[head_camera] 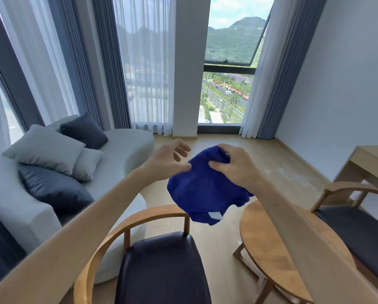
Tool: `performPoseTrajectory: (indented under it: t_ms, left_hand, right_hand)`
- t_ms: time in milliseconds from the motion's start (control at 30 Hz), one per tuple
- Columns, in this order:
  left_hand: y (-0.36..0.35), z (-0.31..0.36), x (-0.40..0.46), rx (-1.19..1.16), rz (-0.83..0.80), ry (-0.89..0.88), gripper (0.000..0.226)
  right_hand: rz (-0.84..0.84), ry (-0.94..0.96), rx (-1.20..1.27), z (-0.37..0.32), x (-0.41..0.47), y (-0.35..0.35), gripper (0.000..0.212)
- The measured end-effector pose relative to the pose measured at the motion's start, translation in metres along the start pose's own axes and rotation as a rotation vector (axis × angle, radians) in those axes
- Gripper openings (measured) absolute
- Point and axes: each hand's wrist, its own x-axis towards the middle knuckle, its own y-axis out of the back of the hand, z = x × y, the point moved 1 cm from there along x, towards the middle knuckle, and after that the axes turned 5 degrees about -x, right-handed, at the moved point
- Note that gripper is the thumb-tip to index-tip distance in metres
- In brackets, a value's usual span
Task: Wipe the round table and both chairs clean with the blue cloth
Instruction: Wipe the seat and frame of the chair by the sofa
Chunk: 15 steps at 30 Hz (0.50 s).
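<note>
A blue cloth (202, 191) with a white label hangs bunched in the air in front of me. My right hand (234, 165) grips its top edge with curled fingers. My left hand (170, 159) touches the cloth's left edge with its thumb, the other fingers loosely spread. Below the cloth stands a wooden chair (161, 266) with a dark seat and curved back rail. The round wooden table (269, 244) is lower right, partly behind my right forearm. A second wooden chair (356, 227) with a dark seat stands at the far right.
A grey curved sofa (118, 163) with several cushions fills the left side. Tall windows with curtains (109, 62) line the far wall. A light wooden desk (372, 163) stands against the right wall. Pale wooden floor (289, 159) lies between the furniture.
</note>
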Motion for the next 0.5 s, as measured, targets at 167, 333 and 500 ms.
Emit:
performPoseTrajectory:
  t_ms: [167, 333, 500]
  left_hand:
    - [-0.009, -0.04, -0.009, -0.081, -0.358, 0.093, 0.042]
    - [0.015, -0.031, -0.004, -0.237, -0.362, 0.048, 0.021]
    - [0.014, -0.028, 0.001, -0.29, -0.394, 0.03, 0.03]
  right_hand:
    - [0.009, -0.001, 0.158, 0.002, -0.002, 0.017, 0.015]
    - [0.044, -0.132, 0.253, 0.025, -0.011, 0.026, 0.015]
    - [0.067, -0.175, 0.29, 0.036, -0.019, 0.026, 0.018]
